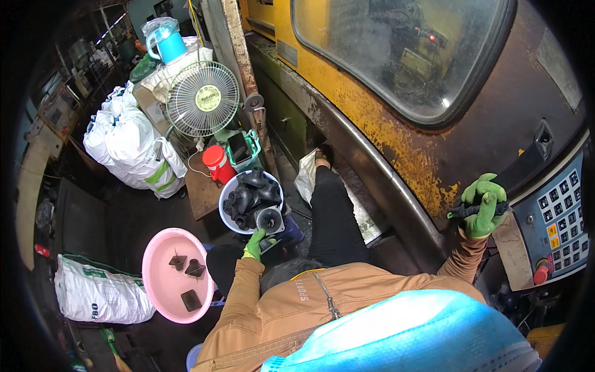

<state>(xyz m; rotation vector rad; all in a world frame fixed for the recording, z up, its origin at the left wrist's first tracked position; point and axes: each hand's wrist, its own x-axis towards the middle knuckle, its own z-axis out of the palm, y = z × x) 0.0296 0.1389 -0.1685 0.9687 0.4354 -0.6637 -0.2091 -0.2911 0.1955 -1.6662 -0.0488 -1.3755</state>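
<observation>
My left hand (253, 244), in a green glove, is closed on the edge of a funnel-shaped black part (269, 217) with a pale squarish rim. That part rests at the near side of a white basin (224, 215) heaped with similar black rubber-like pieces (246, 197). Far to the right, my gloved right hand (482, 208) is raised before the machine, its fingers curled round a dark object (460, 212). Most of that object is hidden by the glove, so its kind does not show.
A pink basin (162, 286) at the left holds a few dark pieces. Beyond stand a red jug (218, 164), a fan (203, 99) and white sacks (133, 146). The yellow machine's windowed door (396, 139) and a button panel (561, 217) border the right side.
</observation>
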